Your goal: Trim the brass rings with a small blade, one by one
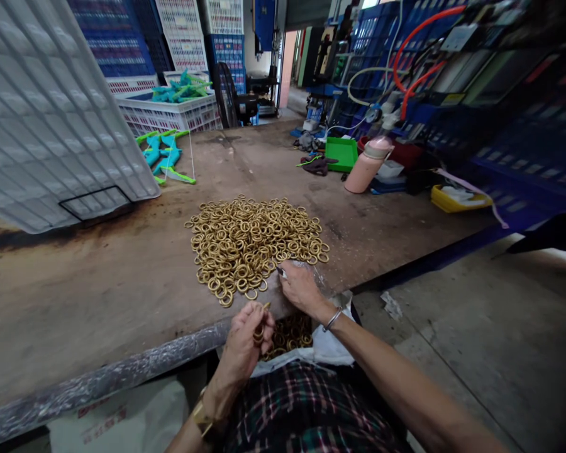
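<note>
A wide heap of brass-coloured rings [255, 236] lies on the brown worktable. My left hand [245, 333], at the table's front edge, is closed around a few of these rings; one shows between thumb and fingertips and others under the curled fingers. Touching the near right side of the heap, my right hand [302, 286] is pinched on a small slim tool [281, 272] with a dark tip, whose kind I cannot make out. Below the edge, between my forearms, an open white bag [332, 346] holds more rings [290, 333].
A large whitish crate [66, 113] stands tilted at the left, beside blue-and-green plastic toy bows [167, 154]. Toward the back right are a pink bottle [368, 165], a green tray [341, 154] and a yellow tray [460, 198]. Plastic film wraps the table's front edge [122, 371].
</note>
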